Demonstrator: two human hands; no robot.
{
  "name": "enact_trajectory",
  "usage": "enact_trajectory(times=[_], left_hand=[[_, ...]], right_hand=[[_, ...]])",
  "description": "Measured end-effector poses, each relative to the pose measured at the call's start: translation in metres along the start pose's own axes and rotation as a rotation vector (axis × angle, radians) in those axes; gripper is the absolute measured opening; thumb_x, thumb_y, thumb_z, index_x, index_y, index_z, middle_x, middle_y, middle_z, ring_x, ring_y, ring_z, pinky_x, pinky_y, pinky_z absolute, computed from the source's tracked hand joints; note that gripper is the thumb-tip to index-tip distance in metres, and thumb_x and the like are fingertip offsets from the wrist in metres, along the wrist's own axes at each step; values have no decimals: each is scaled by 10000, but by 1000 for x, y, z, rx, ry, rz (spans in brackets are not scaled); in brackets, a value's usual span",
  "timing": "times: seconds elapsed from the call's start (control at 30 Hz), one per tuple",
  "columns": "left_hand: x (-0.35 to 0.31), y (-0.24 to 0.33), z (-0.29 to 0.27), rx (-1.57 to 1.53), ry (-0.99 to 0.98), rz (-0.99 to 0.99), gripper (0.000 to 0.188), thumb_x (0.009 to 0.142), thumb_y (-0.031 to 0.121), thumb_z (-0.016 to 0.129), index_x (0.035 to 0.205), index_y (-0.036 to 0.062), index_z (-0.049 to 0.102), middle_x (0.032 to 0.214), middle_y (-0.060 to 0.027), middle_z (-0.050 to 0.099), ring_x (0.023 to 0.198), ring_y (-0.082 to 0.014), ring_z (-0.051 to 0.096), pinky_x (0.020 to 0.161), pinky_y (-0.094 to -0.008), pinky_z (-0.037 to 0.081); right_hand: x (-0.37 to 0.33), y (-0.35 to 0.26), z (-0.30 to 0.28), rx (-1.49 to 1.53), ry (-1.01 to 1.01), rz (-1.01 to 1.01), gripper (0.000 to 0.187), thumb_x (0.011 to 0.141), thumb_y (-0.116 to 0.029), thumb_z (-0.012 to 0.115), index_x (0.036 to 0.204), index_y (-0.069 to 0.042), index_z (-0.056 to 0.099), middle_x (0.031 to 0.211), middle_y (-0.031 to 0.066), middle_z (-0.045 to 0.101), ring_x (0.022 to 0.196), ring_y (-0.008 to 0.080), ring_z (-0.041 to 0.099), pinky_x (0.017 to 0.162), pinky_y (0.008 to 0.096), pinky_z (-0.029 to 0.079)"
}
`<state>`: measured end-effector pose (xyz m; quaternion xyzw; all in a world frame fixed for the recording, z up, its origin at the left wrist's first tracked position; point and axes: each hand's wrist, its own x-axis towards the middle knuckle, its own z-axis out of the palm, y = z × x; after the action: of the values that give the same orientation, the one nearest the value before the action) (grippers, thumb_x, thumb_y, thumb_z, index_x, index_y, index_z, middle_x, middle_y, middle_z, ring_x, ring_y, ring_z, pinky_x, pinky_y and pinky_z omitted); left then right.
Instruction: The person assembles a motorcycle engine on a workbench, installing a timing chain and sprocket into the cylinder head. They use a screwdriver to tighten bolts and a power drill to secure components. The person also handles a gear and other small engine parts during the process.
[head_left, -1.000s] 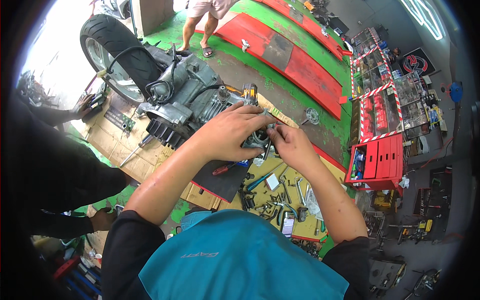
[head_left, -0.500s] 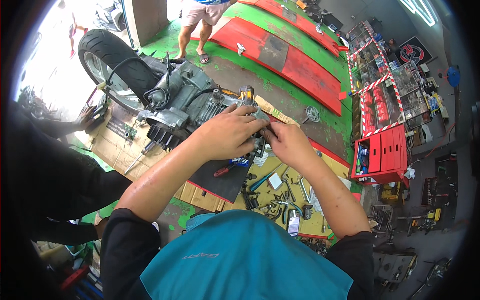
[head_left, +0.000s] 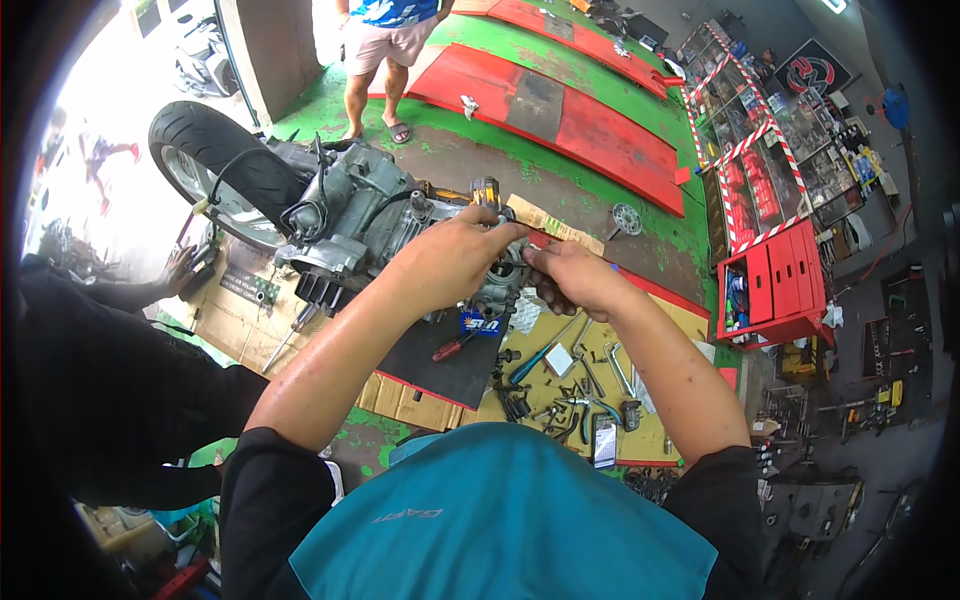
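Note:
My left hand (head_left: 458, 255) reaches over the cylinder end of a grey scooter engine (head_left: 352, 205), its fingers bent and held together. Facing it, my right hand (head_left: 578, 278) has its thumb against curled fingers at the same end. Both hands are closed, but whatever is between their fingertips is hidden or too small to name. A round metal opening of the cylinder head (head_left: 508, 274) shows in the gap between the hands. Just behind my left fingers stands a black-and-yellow power tool (head_left: 486, 192).
A rear wheel (head_left: 215, 180) is attached at the engine's left. Pliers, wrenches, bolts and a phone (head_left: 604, 441) lie on a yellow board (head_left: 650, 440). A screwdriver (head_left: 290, 335) rests on cardboard. A co-worker's hand (head_left: 187, 268) is at left; another person (head_left: 385, 50) stands beyond.
My hands have drawn slightly apart, baring the round opening between them. My right fingers have curled further underneath. The whole view has shifted a little.

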<state>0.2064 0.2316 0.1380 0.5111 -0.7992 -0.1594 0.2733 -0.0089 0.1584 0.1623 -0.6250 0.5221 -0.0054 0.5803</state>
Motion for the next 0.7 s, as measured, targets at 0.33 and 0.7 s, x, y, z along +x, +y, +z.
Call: enact_trajectory(times=[0.33,0.7], left_hand=[[-14,-1,-15,-124,27,78,480,863,206,766,1321,94,675,1372,-255,625,1332,-376,570,1085,-454,491],[-26,-10,20,-200,202,100,332,811,285,838,1117,165,797,1127,-60,765,1276,-314,629,1178,-707,282]], right_hand=[[7,2,12,131,18,0,429,1089,-355,471,802,-61,594,578,37,532,430,166,505,416,337,364],[10,11,20,-454,259,-252,538,1087,-450,461,902,-1,692,747,219,679,766,396,700,734,486,521]])
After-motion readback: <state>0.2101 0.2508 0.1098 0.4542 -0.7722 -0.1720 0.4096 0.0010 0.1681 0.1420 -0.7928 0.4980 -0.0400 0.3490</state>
